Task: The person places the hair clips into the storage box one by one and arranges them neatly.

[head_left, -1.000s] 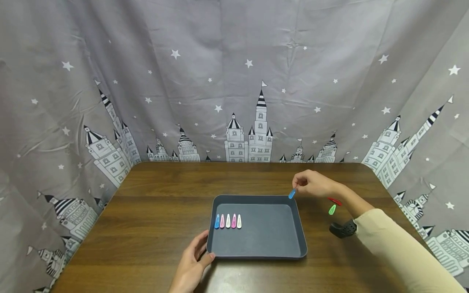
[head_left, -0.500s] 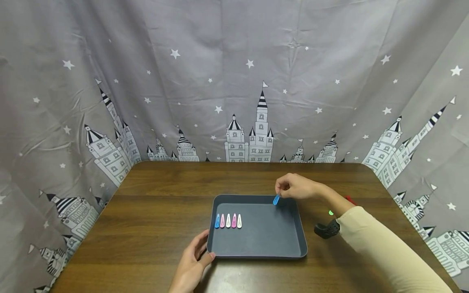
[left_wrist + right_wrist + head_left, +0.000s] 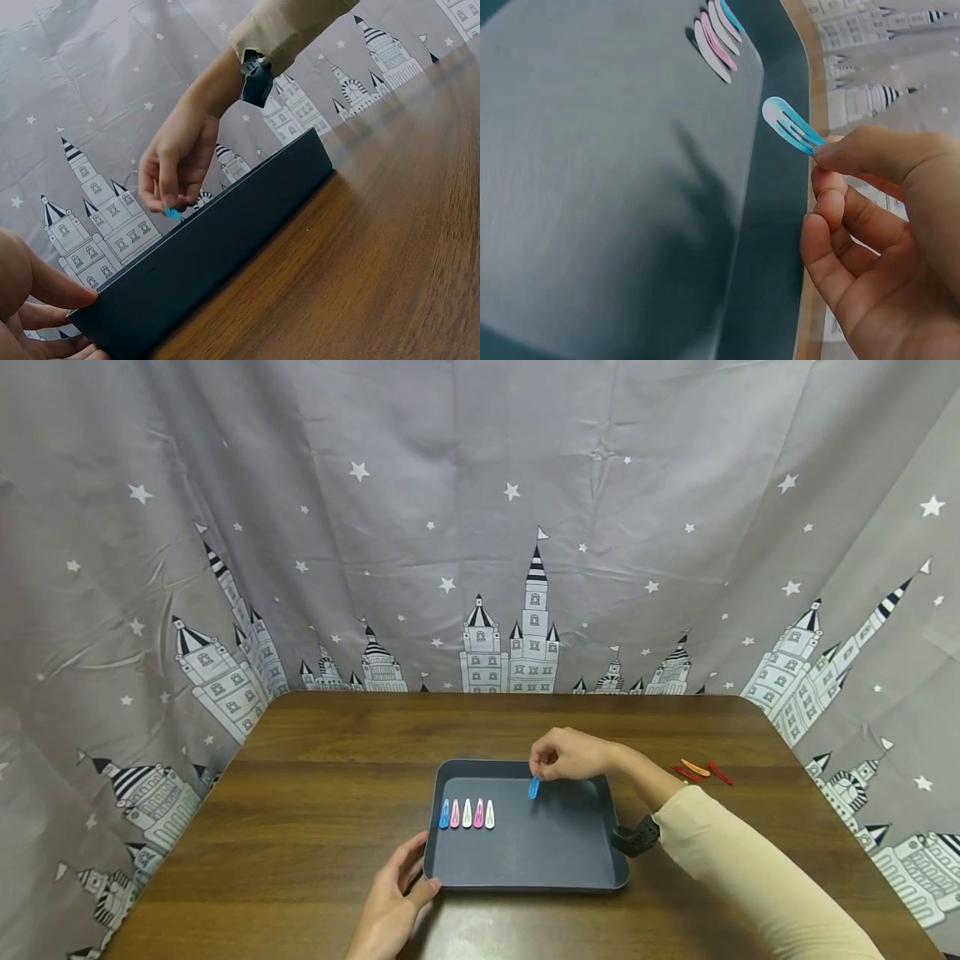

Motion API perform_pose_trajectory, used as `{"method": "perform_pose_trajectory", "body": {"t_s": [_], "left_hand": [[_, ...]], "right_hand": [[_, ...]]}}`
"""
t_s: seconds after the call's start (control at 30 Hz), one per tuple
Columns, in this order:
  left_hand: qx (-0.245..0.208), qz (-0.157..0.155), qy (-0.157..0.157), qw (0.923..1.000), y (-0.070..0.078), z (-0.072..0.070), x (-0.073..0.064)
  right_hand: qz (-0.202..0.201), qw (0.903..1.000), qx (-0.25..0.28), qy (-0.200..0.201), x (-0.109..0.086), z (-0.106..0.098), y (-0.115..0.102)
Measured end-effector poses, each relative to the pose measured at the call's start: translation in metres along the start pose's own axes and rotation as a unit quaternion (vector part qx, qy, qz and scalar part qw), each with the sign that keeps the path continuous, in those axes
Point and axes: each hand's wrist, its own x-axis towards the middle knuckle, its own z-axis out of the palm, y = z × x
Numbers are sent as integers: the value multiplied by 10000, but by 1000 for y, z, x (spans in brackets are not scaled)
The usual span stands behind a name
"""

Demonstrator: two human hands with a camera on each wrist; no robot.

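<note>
In the head view, the right hand (image 3: pixel 567 754), just right of centre, pinches a blue clip (image 3: pixel 533 788) by its upper end over the far part of a grey tray (image 3: pixel 555 860). The clip's long axis runs nearly up and down the frame, its lower end leaning slightly left, close to parallel with the row of five clips (image 3: pixel 467 812) at the tray's left. That row lies left of the held clip and a little lower in the frame, apart from it, with the white clip (image 3: pixel 490 814) at its right end the nearest. The left hand (image 3: pixel 393 893) grips the tray's lower left corner. Loose clips (image 3: pixel 720 773), red and orange, lie on the bench (image 3: pixel 337 777) at the right. In the left wrist view, the left hand, lower left, has its thumb on the rim and its fingers around the corner; the held clip shows as a blue tip at centre left, and the tray wall hides the row. In the right wrist view, thumb and fingertips press together on one end of the clip, which slants toward the upper left, where the row sits; the clip appears raised off the tray floor.
</note>
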Motion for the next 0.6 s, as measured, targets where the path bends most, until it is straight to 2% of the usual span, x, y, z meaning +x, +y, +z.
{"method": "perform_pose_trajectory", "body": {"t_s": [0.2, 0.33, 0.6], "left_hand": [[-39, 35, -14, 10000, 0, 0, 0], [-149, 79, -41, 9998, 0, 1, -1], [-118, 71, -44, 9999, -1, 0, -2]], "right_hand": [[177, 9991, -199, -324, 18, 18, -6], [124, 9976, -379, -561, 29, 28, -9], [140, 9966, -389, -718, 41, 39, -10]]}}
